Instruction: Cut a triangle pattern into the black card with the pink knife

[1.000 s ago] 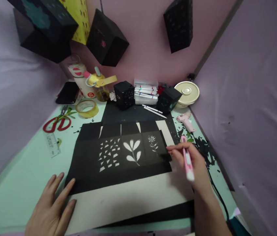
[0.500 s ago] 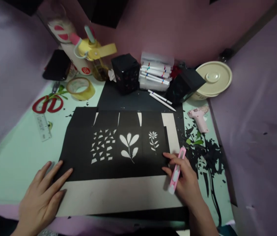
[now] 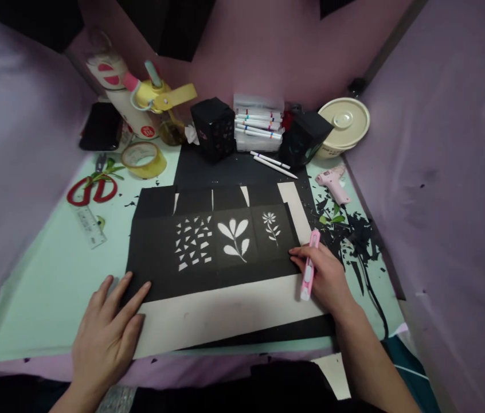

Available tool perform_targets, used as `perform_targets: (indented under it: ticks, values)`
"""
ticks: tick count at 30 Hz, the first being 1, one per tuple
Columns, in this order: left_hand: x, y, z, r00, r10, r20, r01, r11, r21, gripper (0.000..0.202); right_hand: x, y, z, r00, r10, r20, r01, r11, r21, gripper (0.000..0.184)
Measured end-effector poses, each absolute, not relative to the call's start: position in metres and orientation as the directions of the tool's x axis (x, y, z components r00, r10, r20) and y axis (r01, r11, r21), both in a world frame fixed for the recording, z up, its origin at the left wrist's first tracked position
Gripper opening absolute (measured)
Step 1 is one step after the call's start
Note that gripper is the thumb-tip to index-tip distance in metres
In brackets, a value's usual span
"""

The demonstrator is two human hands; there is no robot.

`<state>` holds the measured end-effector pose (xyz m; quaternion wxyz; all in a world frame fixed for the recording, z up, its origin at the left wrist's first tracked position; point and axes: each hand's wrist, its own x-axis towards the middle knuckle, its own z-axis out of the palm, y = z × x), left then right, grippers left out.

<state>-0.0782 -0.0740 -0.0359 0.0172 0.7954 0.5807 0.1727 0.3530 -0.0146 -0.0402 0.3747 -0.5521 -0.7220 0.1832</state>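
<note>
A black sheet of card (image 3: 156,252) with cut-out patterns of small shapes, a leafy sprig and a flower lies on a pale board (image 3: 225,304). My left hand (image 3: 107,332) rests flat with fingers spread, its fingertips on the left edge of the black card and the board. In my right hand (image 3: 331,275) is a pink craft knife (image 3: 310,267), held upright against the fingers. The thumb and index finger of that hand touch the right edge of the card. Whether the blade is out cannot be seen clearly.
Red-handled scissors (image 3: 92,190), a clear ruler (image 3: 90,226) and a tape roll (image 3: 143,159) lie at the left. Behind stand bottles, black boxes (image 3: 213,129) and white markers (image 3: 259,123). A pink glue gun (image 3: 332,183), lidded bowl (image 3: 343,123) and black scraps (image 3: 360,235) are at the right.
The view has shifted. The black card and board are now tilted, right side farther from me. Both hands keep their places at its edges, the knife still in my right hand.
</note>
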Motion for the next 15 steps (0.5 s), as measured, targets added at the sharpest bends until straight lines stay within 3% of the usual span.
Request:
perform_targets:
  ticks: [3, 5, 10, 15]
  values:
    - [-0.080, -0.076, -0.038, 0.265, 0.926, 0.270, 0.920, -0.327, 0.217, 0.059, 0.349, -0.017, -0.038, -0.110, 0.917, 0.383, 0.694, 0.347, -0.630, 0.008]
    - [-0.081, -0.077, -0.040, 0.269, 0.919, 0.288, 0.918, -0.335, 0.210, 0.057, 0.347, -0.019, -0.031, -0.012, 0.880, 0.475, 0.728, 0.334, -0.599, 0.006]
    - [-0.082, -0.079, -0.042, 0.277, 0.914, 0.297, 0.915, -0.346, 0.209, 0.055, 0.362, -0.025, -0.007, 0.444, 0.538, 0.716, 0.841, 0.026, -0.541, 0.013]
    - [-0.083, -0.082, -0.042, 0.292, 0.906, 0.307, 0.895, -0.372, 0.247, 0.057, 0.386, -0.023, -0.008, 0.537, 0.614, 0.579, 0.809, -0.181, -0.559, 0.013]
